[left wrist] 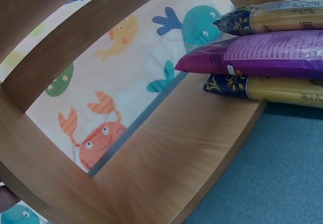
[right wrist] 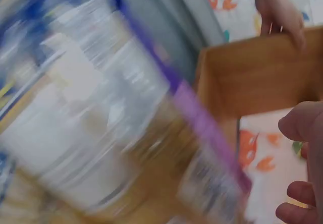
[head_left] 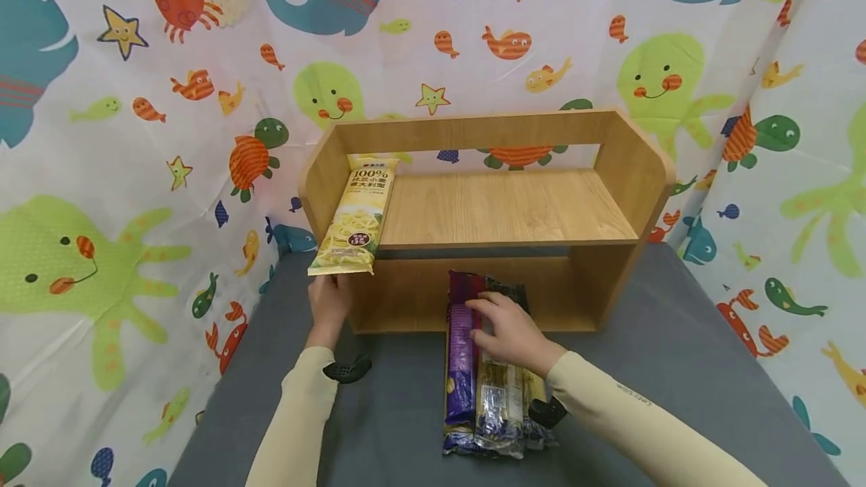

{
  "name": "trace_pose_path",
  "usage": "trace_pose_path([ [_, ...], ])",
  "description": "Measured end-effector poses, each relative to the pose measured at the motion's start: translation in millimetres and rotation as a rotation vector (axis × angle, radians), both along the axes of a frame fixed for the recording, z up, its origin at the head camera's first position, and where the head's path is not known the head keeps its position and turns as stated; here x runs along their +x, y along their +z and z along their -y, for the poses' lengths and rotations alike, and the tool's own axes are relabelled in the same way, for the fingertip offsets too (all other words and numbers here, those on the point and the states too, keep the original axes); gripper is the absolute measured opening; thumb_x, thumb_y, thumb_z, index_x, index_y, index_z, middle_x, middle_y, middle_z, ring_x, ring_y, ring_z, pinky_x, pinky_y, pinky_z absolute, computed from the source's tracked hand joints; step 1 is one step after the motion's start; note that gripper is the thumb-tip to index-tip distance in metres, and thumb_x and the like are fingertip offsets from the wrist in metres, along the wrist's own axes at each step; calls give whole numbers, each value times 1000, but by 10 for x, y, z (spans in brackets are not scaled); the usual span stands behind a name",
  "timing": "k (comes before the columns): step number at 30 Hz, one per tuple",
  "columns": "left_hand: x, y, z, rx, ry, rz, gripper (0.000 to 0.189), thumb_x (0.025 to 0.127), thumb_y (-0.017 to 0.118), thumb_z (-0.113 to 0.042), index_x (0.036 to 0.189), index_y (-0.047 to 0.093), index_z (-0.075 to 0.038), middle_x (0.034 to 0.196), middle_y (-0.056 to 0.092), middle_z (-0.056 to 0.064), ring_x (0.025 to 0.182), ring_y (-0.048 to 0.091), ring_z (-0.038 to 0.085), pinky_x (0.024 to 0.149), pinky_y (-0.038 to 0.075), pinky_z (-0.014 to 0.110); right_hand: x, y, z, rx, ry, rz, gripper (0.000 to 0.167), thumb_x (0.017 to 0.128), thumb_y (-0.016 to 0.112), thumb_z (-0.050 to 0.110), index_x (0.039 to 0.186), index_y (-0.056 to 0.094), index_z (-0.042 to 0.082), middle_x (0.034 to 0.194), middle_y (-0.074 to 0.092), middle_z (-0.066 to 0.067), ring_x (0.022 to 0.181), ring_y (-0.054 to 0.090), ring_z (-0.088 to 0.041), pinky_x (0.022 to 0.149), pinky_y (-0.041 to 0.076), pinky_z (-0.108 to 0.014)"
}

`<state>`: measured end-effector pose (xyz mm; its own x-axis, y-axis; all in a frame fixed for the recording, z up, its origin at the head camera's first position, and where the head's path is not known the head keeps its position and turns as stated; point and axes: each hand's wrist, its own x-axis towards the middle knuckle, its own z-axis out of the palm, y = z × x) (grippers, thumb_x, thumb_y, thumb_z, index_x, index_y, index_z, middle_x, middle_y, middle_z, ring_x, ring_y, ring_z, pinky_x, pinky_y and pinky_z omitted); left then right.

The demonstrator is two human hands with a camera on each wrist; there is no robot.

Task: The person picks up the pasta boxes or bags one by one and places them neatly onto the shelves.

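Observation:
My left hand (head_left: 330,305) grips the lower left side panel of a wooden two-tier shelf (head_left: 507,209); in the right wrist view its thumb lies on the panel's inner face. Just above it, a yellow noodle pack (head_left: 355,216) leans on the upper tier at the left end. My right hand (head_left: 510,329), fingers spread and bent slightly, hovers at the upper part of a purple pack (head_left: 462,355). Beside that lie clear-and-blue pasta packs (head_left: 499,404), their far ends on the lower tier. The right wrist view shows the packs blurred, with the thumb (right wrist: 298,123) apart from the fingers.
The shelf stands on a grey tabletop (head_left: 392,427), and the packs' near ends stick out over it. Behind and at both sides hangs a curtain (head_left: 433,58) printed with sea animals. The upper tier has a rail (head_left: 473,132) along its back.

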<state>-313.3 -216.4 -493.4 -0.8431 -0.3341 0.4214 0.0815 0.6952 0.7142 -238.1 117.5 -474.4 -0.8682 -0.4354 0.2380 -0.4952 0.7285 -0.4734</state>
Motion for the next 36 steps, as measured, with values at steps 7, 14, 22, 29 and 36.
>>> trace_pose_path([
  [7, -2, 6, -12, 26, -9, 29, 39, 107, 44, -18, 141, 57, -3, 103, 70, 28, 75, 63, 41, 67, 47, 52, 81, -398, -479, -34, -138, 50, 57, 92, 70, 20, 145, 55, 8, 139, 57, -23, 110, 65, -35, 91, 54, -55],
  [14, -15, -4, -5, 8, -8, -5, 37, 106, 45, -16, 136, 60, 1, 97, 70, 29, 72, 63, 42, 66, 47, 52, 188, -722, -843, -135, -265, 62, 66, 93, 72, 23, 150, 46, 3, 140, 57, -27, 121, 60, -45, 94, 50, -62],
  [22, -14, 6, -9, 22, -2, 25, 38, 107, 44, -17, 138, 58, -1, 105, 70, 29, 81, 66, 44, 70, 50, 55, 357, -844, -944, -250, -339, 162, 63, 96, 70, 26, 148, 47, 0, 137, 60, -30, 102, 70, -36, 83, 56, -51],
  [29, -1, -12, -1, 12, 4, 28, 38, 108, 44, -17, 139, 58, -1, 111, 70, 30, 84, 67, 45, 73, 51, 57, 479, -889, -843, -362, -392, 321, 59, 99, 66, 30, 151, 46, 9, 140, 60, -26, 99, 72, -31, 74, 56, -36],
  [36, -22, -16, 1, -2, -9, 12, 38, 108, 44, -20, 140, 57, -2, 105, 71, 27, 76, 64, 40, 67, 48, 51, 546, -902, -732, -423, -421, 367, 59, 100, 65, 34, 152, 47, 13, 140, 60, -22, 104, 69, -29, 74, 55, -36],
])
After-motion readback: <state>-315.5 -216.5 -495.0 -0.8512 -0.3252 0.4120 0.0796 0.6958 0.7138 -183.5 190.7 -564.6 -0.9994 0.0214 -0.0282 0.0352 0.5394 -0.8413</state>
